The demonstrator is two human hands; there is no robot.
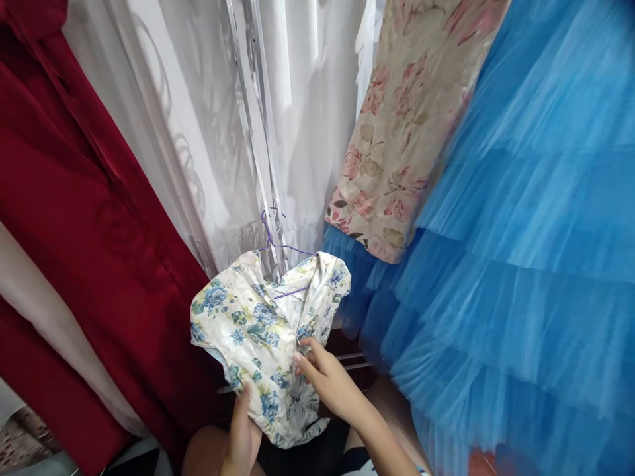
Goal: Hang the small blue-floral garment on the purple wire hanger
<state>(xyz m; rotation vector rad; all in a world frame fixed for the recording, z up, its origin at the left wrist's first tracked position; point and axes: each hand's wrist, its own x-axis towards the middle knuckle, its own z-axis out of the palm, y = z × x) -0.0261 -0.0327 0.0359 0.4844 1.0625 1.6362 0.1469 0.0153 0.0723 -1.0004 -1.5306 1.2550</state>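
Observation:
A small white dress (238,324) with blue and yellow-green flowers hangs in front of me on a thin purple wire hanger (292,248). Its neck opening is parted above a slit that looks like a zip. My right hand (325,377) is closed in a pinch at the lower end of that slit, on what seems to be a small zipper pull (298,342). Low on the dress's left side, my left hand (243,430) grips the fabric, thumb in front and fingers hidden behind.
The hanger hooks onto a shiny metal stand (268,152) before a white curtain (198,132). A long dark red garment (99,218) hangs at left. On the right hang a beige floral garment (397,145) and a tiered blue tulle dress (520,264).

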